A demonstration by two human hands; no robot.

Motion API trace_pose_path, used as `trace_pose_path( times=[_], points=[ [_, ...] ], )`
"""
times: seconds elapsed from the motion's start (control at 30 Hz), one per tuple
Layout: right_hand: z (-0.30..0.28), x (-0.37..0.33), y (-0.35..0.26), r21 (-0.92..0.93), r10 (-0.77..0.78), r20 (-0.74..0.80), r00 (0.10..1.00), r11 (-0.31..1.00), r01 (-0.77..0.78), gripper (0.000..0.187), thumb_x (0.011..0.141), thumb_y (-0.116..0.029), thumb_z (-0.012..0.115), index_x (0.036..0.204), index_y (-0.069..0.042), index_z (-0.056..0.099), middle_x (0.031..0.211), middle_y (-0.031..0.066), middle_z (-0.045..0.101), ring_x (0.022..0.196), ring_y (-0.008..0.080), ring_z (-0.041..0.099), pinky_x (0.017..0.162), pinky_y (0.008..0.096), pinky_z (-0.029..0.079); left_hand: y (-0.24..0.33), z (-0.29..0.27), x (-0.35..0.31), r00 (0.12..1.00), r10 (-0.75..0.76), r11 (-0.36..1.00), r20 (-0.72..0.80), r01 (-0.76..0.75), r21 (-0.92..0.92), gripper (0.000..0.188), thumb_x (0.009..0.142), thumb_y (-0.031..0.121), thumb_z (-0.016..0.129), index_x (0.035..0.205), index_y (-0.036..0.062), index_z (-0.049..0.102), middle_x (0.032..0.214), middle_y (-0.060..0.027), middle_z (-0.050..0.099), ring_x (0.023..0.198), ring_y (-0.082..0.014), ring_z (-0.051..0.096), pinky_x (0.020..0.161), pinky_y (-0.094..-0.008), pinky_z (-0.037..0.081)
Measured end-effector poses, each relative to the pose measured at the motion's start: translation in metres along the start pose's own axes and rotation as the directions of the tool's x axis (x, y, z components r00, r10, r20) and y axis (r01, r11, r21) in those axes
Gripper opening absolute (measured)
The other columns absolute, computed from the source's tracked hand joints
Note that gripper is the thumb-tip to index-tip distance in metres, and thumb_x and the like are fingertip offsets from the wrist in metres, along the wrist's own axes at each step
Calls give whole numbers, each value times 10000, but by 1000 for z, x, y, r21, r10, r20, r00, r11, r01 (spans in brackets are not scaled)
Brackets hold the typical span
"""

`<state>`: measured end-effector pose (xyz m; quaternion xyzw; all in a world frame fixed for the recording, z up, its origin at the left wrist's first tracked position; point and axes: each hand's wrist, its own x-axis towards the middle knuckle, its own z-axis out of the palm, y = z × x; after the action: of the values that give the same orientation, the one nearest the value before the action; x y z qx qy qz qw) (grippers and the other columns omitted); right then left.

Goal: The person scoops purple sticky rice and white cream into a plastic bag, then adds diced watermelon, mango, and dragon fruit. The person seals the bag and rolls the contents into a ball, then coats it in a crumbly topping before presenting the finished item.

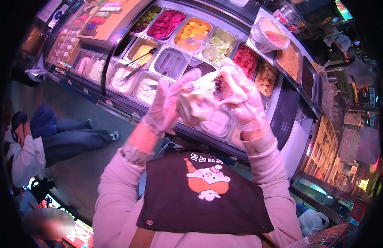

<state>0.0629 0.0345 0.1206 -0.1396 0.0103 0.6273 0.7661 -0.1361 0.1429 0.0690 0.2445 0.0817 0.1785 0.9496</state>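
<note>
Both my hands wear clear plastic gloves and are raised over the counter of food tubs. Between them is a soft white filled wrap (pixel 196 103), its upper right side gaping to show a dark, speckled filling. My left hand (pixel 164 103) cups the wrap's left side, its fingers partly behind it. My right hand (pixel 248 99) is closed on the right edge, pinching the thin skin near the opening. Behind the hands, the wrap and fingers partly cover a tub of dark filling (pixel 194 69). What the wrap holds deeper inside is hidden.
Metal tubs hold pink fruit cubes (pixel 166 25), orange fruit cubes (pixel 194 31), pale green cubes (pixel 219 44) and red cubes (pixel 245 58). Spoons (pixel 137 70) stick out of cream tubs. A bowl (pixel 269 35) stands at the right. A person (pixel 38 136) sits at the left.
</note>
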Motion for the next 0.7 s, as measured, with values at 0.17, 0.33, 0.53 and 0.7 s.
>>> trace_pose_path(
  times=[0.17,0.33,0.53,0.7],
  points=[
    [-52,4,24,-10,-155,-118,981,988,154,318,1021,-67,633,1322,18,579,1131,122,683,1055,222,701,943,349,602,-42,-21,12,986,-60,874,-157,-24,-486,697,989,518,641,1547,155,432,1232,-126,649,1087,-321,691,823,-593,648],
    [-58,6,20,-263,-328,-167,930,924,279,306,1008,-64,650,1304,9,614,1121,117,704,1016,220,712,928,371,608,-37,-38,11,946,-132,961,-296,49,-271,599,1004,414,641,1521,168,464,1244,-116,641,1077,-312,690,805,-575,654],
    [-35,4,7,-685,-372,162,914,624,376,216,972,25,641,1179,42,704,1208,141,729,1102,221,708,970,329,566,-36,-35,30,887,-202,952,-415,77,-297,417,988,367,655,1362,199,581,1267,-85,655,1102,-283,689,937,-604,590],
    [18,-12,22,-872,-27,489,872,-24,489,249,900,100,669,1126,17,732,1053,136,756,944,244,739,889,355,580,-25,12,43,865,-140,983,-482,64,-170,360,964,388,643,1254,173,637,1178,-35,691,1097,-215,674,956,-471,561]
  ],
)
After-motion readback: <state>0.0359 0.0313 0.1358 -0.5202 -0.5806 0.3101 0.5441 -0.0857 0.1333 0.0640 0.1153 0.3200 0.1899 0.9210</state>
